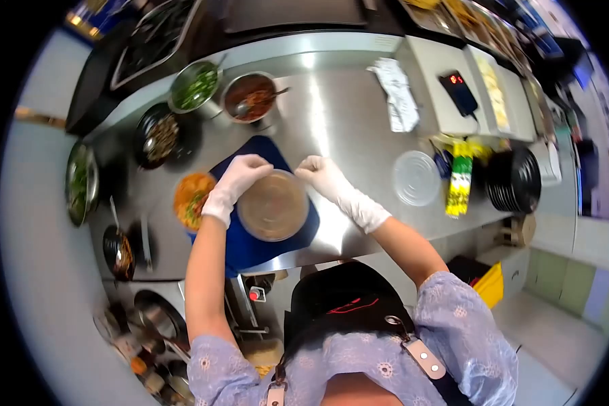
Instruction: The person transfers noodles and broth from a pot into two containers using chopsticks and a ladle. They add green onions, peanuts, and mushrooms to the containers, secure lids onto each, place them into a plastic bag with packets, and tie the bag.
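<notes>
Resting on a blue mat point(250, 247) between both gloved hands, the lidded round container point(273, 206) looks light, thin-walled and a little slick, best gripped at its rim. The left hand point(235, 181) and right hand point(328, 177) curl their fingers over the lid's far edge at opposite sides. Just left of the left fingers sits an orange food bowl point(191, 199); beyond the fingertips stand a sauce pot point(250, 96) and greens bowl point(195, 86), with a spare lid point(416, 177) well to the right.

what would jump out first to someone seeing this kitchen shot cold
First, the two white-gloved hands, left hand and right hand, meeting over a round lidded container on a blue mat at the centre of the steel counter. Next, the bowls of food arcing along the counter's left side, including a bowl of greens and a bowl of red sauce.
</notes>
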Motion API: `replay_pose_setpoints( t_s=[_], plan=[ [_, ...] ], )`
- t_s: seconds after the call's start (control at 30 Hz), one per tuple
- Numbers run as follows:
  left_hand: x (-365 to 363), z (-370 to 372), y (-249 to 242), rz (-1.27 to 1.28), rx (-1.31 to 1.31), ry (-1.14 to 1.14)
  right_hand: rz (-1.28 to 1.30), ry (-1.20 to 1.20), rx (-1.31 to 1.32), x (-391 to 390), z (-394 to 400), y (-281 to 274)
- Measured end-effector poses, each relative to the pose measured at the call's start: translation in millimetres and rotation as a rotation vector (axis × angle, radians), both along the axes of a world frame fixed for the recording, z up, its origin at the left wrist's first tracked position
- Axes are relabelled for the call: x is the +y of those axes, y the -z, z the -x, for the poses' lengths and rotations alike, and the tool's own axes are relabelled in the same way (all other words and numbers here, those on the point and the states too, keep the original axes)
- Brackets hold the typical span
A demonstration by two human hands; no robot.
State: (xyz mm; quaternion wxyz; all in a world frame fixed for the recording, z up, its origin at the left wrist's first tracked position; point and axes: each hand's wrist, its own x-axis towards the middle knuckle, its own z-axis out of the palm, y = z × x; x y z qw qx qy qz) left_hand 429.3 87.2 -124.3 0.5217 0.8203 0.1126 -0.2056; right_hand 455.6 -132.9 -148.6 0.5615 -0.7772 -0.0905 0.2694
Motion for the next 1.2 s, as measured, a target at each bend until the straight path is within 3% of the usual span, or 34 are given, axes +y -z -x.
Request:
replay_pose_setpoints(
  t_s=[0.1, 0.17, 0.23, 0.3, 0.33, 0.37, 0.47, 0.57, 0.63, 0.7, 0.77, 0.83, 0.87, 0.93, 1.0, 1.2],
  plan=[
    [-6.2, -5.1, 2.9, -0.040, 0.060, 0.023, 0.354, 0.103, -0.431, -78.9, 22.9, -24.2],
    [-4.7, -9.4, 7.2, -0.064, 0.083, 0.029, 0.730, 0.124, -0.645, -143.5, 35.8, -9.1],
    [-8.4, -6.6, 6.6, -0.095, 0.112, 0.018, 1.055, 0.009, -0.682, -186.9, 48.5, -4.1],
    [-17.5, -2.9, 0.2, -0.242, -0.090, -0.094, 1.079, -0.045, -0.671, -211.4, 58.0, 25.3],
    [-31.2, 2.4, -4.7, -0.545, -0.350, -0.125, 1.106, -0.092, -0.657, -218.9, 58.0, 36.1],
    [-45.6, 7.9, -9.6, -0.682, -0.540, -0.143, 1.102, -0.095, -0.666, -227.6, 56.1, 46.3],
    [-97.2, 26.3, -31.4, -0.416, -0.698, -0.207, 1.136, -0.197, -0.805, -238.4, 61.9, 53.4],
    [-147.6, 43.1, -30.1, -0.123, -0.643, -0.193, 1.008, -0.061, -0.924, -234.1, 66.9, 11.9],
    [-171.9, 53.5, -14.7, 0.162, -0.458, -0.208, 0.617, 0.184, -0.973, -223.7, 74.4, -24.0],
    [-182.3, 58.2, -14.1, 0.379, -0.279, -0.170, 0.124, 0.280, -0.689, -199.8, 88.0, -74.4],
    [-188.0, 66.3, 23.9, 0.739, -0.196, -0.326, -0.315, 0.311, -0.329, -175.6, 102.0, -113.7],
    [-168.4, 88.6, -7.6, 0.996, -0.209, -0.414, -0.563, 0.318, -0.011, -155.3, 103.9, -127.5],
    [-150.4, 102.0, -22.8, 0.982, -0.185, -0.460, -0.580, 0.261, 0.013, -137.8, 100.2, -130.5],
    [-112.8, 129.9, -44.0, 0.964, -0.185, -0.581, -0.638, 0.262, 0.341, -104.9, 94.6, -134.5],
    [-75.5, 157.7, -49.1, 0.893, -0.257, -0.746, -0.558, 0.160, 0.349, -64.2, 89.2, -126.4],
    [36.0, 190.8, -36.5, 0.458, -0.290, -1.123, -0.200, -0.190, -0.052, 89.3, 57.1, -80.8]
  ],
)
